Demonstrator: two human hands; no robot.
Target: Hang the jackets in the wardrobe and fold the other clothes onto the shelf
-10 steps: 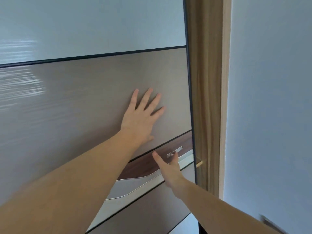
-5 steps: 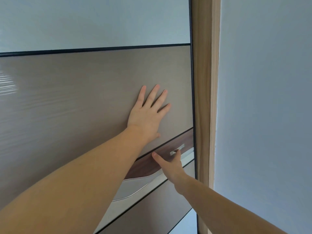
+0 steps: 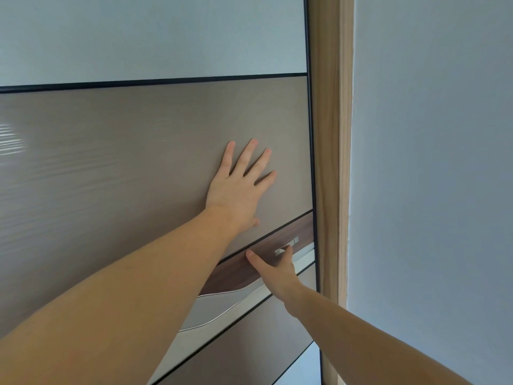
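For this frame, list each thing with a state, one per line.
wardrobe door: slid against the wooden frame, no gap visible.
left hand: flat on the door's beige panel, fingers spread.
right hand: fingers at the metal handle on the dark band; grip unclear.

1. A plain pale blue-grey wall (image 3: 433, 162) filled the right side of the view.
2. A light wooden frame strip (image 3: 330, 134) ran upright just beside the wall's left edge, touching it along its length.
3. Soft daylight glare (image 3: 11, 140) showed at the far left.
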